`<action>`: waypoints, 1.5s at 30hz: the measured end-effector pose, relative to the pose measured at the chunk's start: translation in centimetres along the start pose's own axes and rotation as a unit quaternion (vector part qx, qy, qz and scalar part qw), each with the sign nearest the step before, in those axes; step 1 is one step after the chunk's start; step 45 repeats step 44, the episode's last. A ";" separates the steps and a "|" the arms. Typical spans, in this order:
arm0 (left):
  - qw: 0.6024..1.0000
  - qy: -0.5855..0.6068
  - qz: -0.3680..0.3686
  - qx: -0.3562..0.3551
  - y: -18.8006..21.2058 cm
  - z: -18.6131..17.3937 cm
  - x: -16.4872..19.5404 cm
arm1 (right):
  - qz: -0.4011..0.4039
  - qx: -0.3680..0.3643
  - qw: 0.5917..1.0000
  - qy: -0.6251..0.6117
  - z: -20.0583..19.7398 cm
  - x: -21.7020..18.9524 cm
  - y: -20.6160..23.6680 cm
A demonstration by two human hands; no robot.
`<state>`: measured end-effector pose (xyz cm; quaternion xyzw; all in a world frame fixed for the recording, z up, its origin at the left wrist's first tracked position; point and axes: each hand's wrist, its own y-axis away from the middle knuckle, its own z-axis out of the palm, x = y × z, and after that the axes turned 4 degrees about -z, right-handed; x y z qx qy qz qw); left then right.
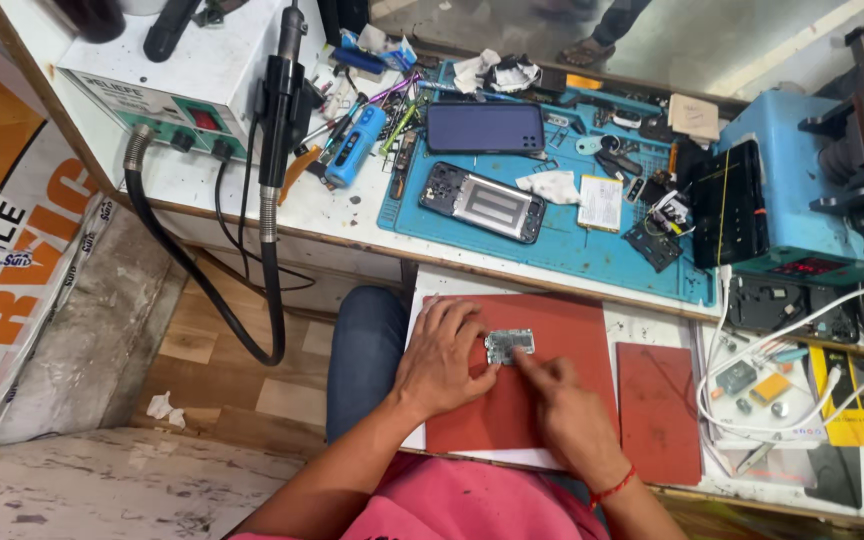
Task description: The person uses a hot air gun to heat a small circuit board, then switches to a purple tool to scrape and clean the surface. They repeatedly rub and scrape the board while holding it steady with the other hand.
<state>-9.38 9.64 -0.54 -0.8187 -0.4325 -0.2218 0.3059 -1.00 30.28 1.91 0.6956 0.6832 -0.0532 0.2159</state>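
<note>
Pressing silver circuit board (509, 345) onto red mat (562, 330)

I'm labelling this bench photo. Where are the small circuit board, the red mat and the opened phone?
small circuit board (509, 345), head view, centre.
red mat (562, 325), head view, bare upper part.
opened phone (483, 201), head view, middle.

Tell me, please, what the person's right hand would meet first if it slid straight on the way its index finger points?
Its fingertip already touches the small circuit board on the red mat. Straight on, the right hand would probably meet the left hand fingers at the board's far edge.
</note>
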 end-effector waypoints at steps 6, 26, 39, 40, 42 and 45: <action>1.000 0.009 -0.006 -0.007 0.0 -0.1 0.2 | -0.023 0.034 0.999 -0.012 -0.3 0.2 0.3; 1.000 0.007 0.000 -0.001 0.2 0.2 0.1 | -0.096 0.092 0.991 -0.001 0.2 1.1 0.3; 1.000 -0.006 -0.002 -0.007 0.3 0.1 -0.1 | -0.083 0.024 0.996 -0.006 -0.4 0.1 0.8; 1.000 -0.013 0.001 -0.009 0.3 0.2 -0.1 | -0.057 0.036 0.998 -0.002 -0.5 0.3 0.6; 1.000 -0.015 0.004 -0.018 0.7 0.8 -0.4 | -0.055 0.045 0.997 0.002 -0.4 0.7 0.7; 0.999 -0.004 -0.009 -0.036 1.5 1.9 -1.3 | -0.106 0.030 0.994 -0.005 0.3 1.2 1.6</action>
